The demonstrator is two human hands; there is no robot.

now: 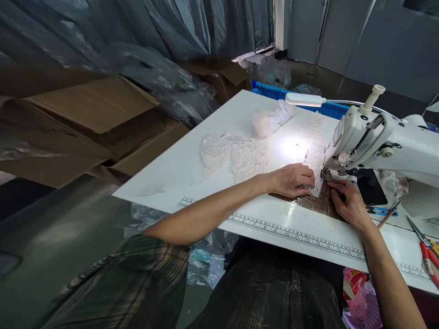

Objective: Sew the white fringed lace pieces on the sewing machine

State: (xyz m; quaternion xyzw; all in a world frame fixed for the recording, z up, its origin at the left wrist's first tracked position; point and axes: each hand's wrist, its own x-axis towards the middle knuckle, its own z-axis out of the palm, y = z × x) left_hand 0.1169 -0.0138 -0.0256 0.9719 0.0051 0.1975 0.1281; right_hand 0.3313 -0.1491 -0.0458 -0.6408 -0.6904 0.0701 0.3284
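A white lace piece runs over the table up to the presser foot of the sewing machine. My left hand rests on this lace just left of the needle, its fingers curled over the edge. Right of the presser foot is my right hand, with bent fingers and the tips close to the foot. Whatever those fingertips pinch is too small to make out. Under both hands lies a brown plate. The lamp throws a bright spot on the table beside the lace.
More lace pieces and a pale fabric bundle lie on the white table. At the right are a dark phone-like slab, blue-handled snips and red-handled scissors. Open cardboard boxes stand left.
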